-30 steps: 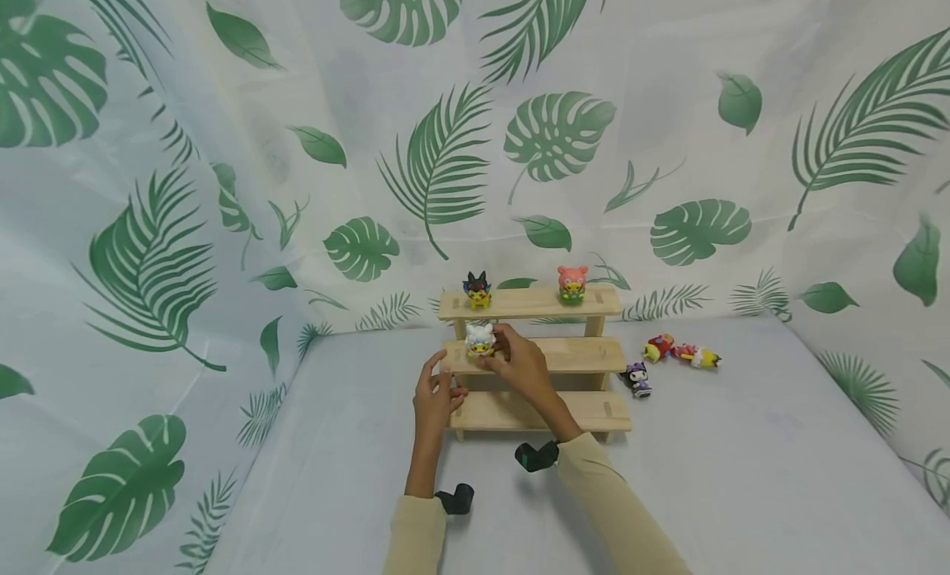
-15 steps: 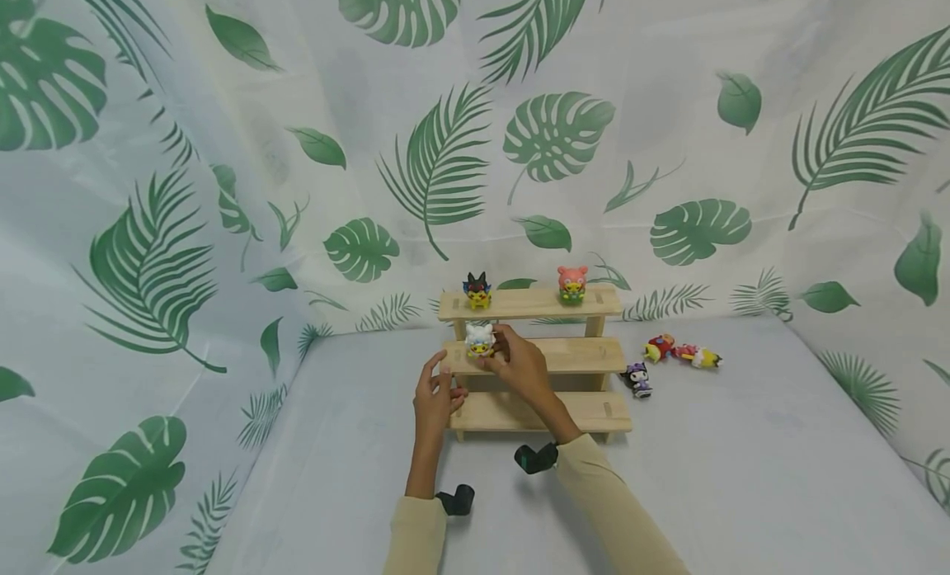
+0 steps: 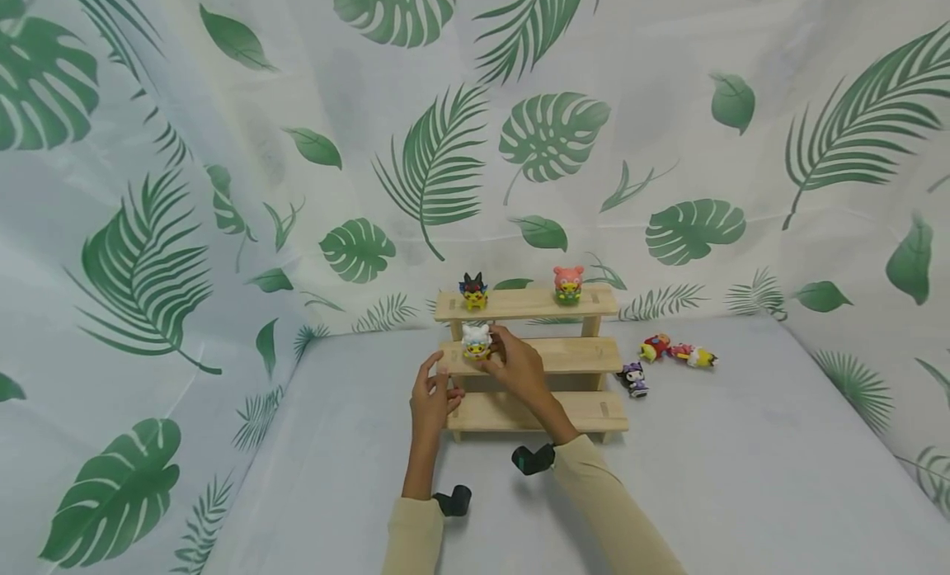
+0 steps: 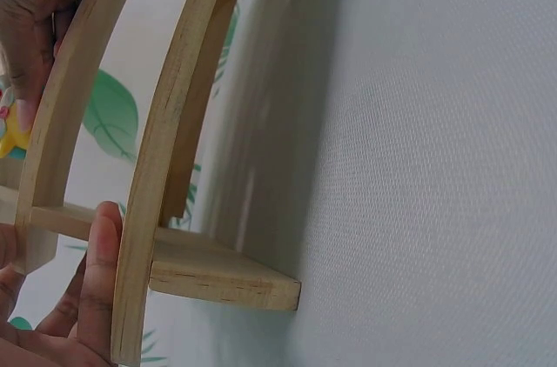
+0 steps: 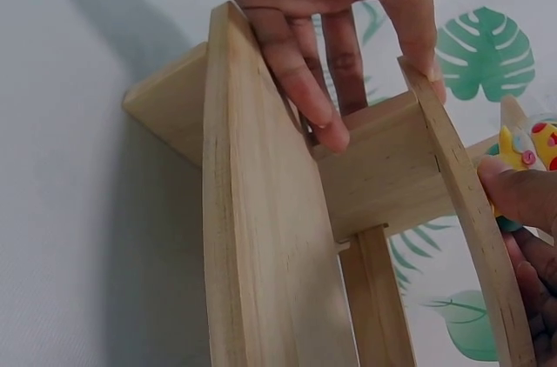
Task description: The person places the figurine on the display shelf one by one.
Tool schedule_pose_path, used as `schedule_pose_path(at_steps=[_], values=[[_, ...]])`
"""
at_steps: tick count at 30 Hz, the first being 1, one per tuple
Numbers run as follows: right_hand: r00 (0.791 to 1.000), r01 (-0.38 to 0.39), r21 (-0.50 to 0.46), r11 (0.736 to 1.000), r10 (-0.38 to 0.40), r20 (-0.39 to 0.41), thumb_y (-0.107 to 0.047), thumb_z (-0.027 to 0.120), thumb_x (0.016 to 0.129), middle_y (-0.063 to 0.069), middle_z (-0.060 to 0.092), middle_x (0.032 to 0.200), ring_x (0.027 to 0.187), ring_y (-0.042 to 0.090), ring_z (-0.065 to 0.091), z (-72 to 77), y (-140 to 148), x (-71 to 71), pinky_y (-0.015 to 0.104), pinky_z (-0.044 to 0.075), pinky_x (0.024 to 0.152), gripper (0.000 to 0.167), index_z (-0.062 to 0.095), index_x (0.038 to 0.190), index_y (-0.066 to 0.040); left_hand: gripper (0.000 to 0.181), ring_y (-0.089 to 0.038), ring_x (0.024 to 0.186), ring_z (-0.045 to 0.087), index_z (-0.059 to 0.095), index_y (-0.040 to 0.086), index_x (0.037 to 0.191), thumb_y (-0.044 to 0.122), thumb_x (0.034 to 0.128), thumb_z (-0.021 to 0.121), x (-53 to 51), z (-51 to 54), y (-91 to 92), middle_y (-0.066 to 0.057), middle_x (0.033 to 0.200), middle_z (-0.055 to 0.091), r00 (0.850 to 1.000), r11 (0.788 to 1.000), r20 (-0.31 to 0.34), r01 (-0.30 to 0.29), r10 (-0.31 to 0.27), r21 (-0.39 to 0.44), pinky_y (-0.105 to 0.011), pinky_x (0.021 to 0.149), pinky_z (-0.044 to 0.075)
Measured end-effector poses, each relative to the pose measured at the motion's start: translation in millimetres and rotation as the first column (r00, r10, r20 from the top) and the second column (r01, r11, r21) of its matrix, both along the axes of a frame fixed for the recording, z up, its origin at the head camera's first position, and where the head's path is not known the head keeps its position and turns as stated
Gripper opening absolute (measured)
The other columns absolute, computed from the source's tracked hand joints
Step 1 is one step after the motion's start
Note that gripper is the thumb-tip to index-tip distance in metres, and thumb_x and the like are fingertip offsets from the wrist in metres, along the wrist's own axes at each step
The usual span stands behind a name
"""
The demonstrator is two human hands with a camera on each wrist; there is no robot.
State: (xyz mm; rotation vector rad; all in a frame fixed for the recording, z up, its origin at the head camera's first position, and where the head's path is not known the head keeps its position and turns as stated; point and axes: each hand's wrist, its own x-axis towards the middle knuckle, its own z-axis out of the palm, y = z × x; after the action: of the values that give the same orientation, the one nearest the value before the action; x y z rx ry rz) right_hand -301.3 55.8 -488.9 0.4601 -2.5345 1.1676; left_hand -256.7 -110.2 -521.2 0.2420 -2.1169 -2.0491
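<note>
My right hand (image 3: 522, 370) pinches a small figurine (image 3: 476, 341) with a white hood and yellow face, upright at the left end of the middle board of a three-tier wooden display shelf (image 3: 571, 354). In the right wrist view, the thumb lies against the figurine's colourful body (image 5: 546, 143), partly cut off by the frame edge. At the shelf's left end is my left hand (image 3: 428, 403), its fingers loosely bent and spread. The right wrist view shows these left fingers (image 5: 296, 71) touching the side support and the end of a board, holding no figurine.
On the top board stand a black-hooded yellow figurine (image 3: 473, 291) and a pink-hooded one (image 3: 568, 285). Right of the shelf, on the white tabletop (image 3: 742, 459), are a black-and-purple figurine (image 3: 634, 379), a red-and-yellow one (image 3: 655, 347) and a pink-and-yellow one (image 3: 695, 355), lying down.
The head view has shifted very slightly. Both hands, the figurine and the shelf keep their places relative to one another.
</note>
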Motion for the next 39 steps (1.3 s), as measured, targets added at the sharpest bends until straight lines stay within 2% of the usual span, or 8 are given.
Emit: schedule_pose_path(at_steps=[8,13,19,27,34,39], values=[[1.0,0.005,0.013,1.0,-0.004,-0.012,-0.021,0.083,0.079,0.009,0.073,0.105,0.083,0.021,0.065,0.0,-0.9,2.0,0.034,0.05,0.067,0.062,0.056,0.132,-0.005,0.039,-0.031,0.083,0.073,0.05,0.025,0.142,0.032,0.1037,0.049,0.9,1.5,-0.8,-0.023,0.12,0.061,1.0,1.0,0.0,0.009,-0.009,0.007,-0.034,0.072,0.064],[1.0,0.007,-0.003,1.0,-0.007,-0.03,-0.021,0.084,0.078,0.007,0.073,0.102,0.082,0.019,0.063,-0.7,-1.3,2.8,0.032,0.049,0.067,0.06,0.057,0.13,-0.007,0.039,-0.03,0.083,0.073,0.05,0.024,0.142,0.033,0.1035,0.049,0.2,2.4,-1.0,-0.022,0.119,0.061,1.0,1.0,0.005,0.017,-0.017,0.007,-0.033,0.072,0.064],[0.999,0.015,0.003,1.0,-0.015,-0.034,-0.023,0.084,0.077,0.006,0.073,0.103,0.084,0.02,0.065,-1.9,-2.7,2.7,0.035,0.052,0.07,0.061,0.058,0.13,-0.007,0.038,-0.022,0.078,0.073,0.051,0.026,0.141,0.031,0.1035,0.049,0.0,1.4,-0.6,-0.02,0.117,0.062,1.0,1.0,0.008,0.003,-0.003,-0.004,-0.03,0.069,0.064],[0.999,0.029,0.016,0.999,-0.028,-0.034,-0.024,0.084,0.077,0.006,0.073,0.103,0.085,0.02,0.065,-1.8,-3.3,2.5,0.035,0.052,0.069,0.06,0.059,0.129,-0.008,0.038,-0.028,0.081,0.073,0.05,0.025,0.142,0.031,0.104,0.048,1.8,2.5,0.1,-0.023,0.119,0.061,1.0,1.0,-0.013,0.008,-0.008,-0.017,-0.033,0.071,0.064],[0.999,0.029,0.014,0.999,-0.028,-0.037,-0.024,0.084,0.077,0.006,0.073,0.103,0.086,0.021,0.066,-1.9,-2.9,3.3,0.036,0.053,0.07,0.06,0.059,0.129,-0.008,0.037,-0.021,0.077,0.073,0.05,0.028,0.141,0.031,0.1036,0.049,1.2,2.2,0.4,-0.023,0.119,0.061,1.0,1.0,0.014,0.007,-0.007,-0.006,-0.029,0.069,0.064],[0.999,0.021,0.006,1.0,-0.021,-0.035,-0.024,0.084,0.077,0.007,0.073,0.104,0.089,0.022,0.067,-2.2,-2.7,3.0,0.039,0.054,0.073,0.061,0.058,0.13,-0.007,0.037,-0.024,0.078,0.073,0.05,0.027,0.141,0.031,0.1039,0.049,2.0,2.6,0.2,-0.022,0.119,0.061,1.0,1.0,-0.006,0.006,-0.007,-0.014,-0.03,0.069,0.064]])
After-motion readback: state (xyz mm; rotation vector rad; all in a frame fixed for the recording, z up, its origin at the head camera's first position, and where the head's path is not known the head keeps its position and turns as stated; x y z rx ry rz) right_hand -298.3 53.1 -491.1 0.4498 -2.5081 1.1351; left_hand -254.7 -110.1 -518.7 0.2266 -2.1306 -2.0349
